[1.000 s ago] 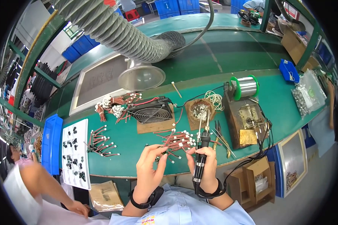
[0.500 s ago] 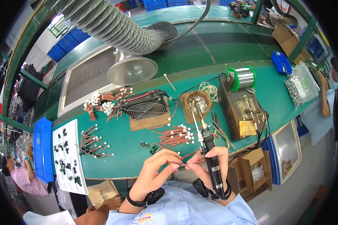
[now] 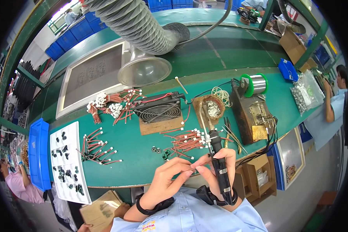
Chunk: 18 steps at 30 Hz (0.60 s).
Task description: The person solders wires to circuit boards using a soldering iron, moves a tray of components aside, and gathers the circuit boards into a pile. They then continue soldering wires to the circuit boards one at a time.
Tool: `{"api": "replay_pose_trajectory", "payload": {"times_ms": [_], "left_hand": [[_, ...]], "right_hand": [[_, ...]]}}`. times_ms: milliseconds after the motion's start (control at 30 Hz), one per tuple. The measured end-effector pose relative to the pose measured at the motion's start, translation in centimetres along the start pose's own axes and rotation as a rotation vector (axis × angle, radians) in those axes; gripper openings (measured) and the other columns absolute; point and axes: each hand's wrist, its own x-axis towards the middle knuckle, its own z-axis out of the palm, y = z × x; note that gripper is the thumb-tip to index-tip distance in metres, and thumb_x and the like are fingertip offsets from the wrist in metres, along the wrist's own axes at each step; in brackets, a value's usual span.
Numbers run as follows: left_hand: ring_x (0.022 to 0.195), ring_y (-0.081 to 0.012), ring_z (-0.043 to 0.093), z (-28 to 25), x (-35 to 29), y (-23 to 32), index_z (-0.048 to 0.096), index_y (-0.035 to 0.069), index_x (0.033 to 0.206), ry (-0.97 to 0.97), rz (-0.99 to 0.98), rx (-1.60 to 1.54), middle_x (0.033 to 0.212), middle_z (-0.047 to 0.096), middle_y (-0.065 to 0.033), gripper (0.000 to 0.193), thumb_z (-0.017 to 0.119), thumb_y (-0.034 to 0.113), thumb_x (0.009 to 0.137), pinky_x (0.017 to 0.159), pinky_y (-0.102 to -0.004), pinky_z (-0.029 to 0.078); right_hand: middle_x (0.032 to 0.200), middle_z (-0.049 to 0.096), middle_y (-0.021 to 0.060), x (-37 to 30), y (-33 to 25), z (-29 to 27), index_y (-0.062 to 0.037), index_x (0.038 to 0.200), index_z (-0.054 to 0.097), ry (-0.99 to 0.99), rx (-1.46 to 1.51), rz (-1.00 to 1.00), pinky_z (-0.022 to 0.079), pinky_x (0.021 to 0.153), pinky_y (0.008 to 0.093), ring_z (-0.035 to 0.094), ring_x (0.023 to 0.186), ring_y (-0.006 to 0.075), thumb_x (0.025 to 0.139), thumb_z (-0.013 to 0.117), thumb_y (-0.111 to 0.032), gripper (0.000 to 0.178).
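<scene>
My left hand (image 3: 169, 177) pinches a thin red wire lead (image 3: 192, 169) between thumb and fingertips, just past the bench's front edge. My right hand (image 3: 229, 162) wraps round a black-handled soldering iron (image 3: 220, 171), its metal end pointing away from me. The right thumb and a finger meet the left fingertips at the wire; its ends are hard to make out. Beyond the hands lies a pile of red-brown wire leads (image 3: 186, 141) with white connectors. Small dark green parts (image 3: 166, 154) rest left of that pile.
A white tray (image 3: 68, 127) of dark parts and a blue bin (image 3: 38, 154) stand at left. Behind are a small fan (image 3: 158, 112), a funnel-shaped extractor hood (image 3: 145, 72), a tip-cleaning pot (image 3: 213, 109) and a solder spool (image 3: 256, 85). Tweezers and pliers (image 3: 228, 135) lie right.
The view has shifted slightly, so the bench items sit further right. Both hands stay together at the wire, the soldering iron still in the right one.
</scene>
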Motion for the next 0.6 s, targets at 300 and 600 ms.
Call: {"api": "replay_pose_trajectory", "payload": {"times_ms": [300, 600], "left_hand": [[0.079, -0.0226, 0.062, -2.0, -1.0, 0.6, 0.061, 0.0, 0.098, 0.193, -0.06, 0.25, 0.101, 0.059, -0.012, 0.021, 0.066, 0.006, 0.079, 0.066, -0.0305, 0.05], [0.075, -0.0272, 0.062, -2.9, -0.8, 1.3, 0.061, 0.002, 0.092, 0.083, 0.104, 0.361, 0.095, 0.059, -0.0112, 0.013, 0.065, 0.006, 0.08, 0.064, -0.0338, 0.05]], "right_hand": [[0.083, 0.061, 0.0159, -0.2, -0.4, 1.0, -0.0078, 0.105, 0.037, 0.018, -0.375, -0.036, 0.052, 0.065, 0.0303, 0.064, 0.075, 0.0206, 0.076, 0.068, 0.008, 0.046], [0.079, 0.064, 0.0063, 0.3, -0.6, 1.1, -0.0092, 0.102, 0.05, -0.296, -0.75, -0.23, 0.045, 0.054, 0.0267, 0.061, 0.064, 0.0196, 0.068, 0.076, 0.004, 0.045]]}}
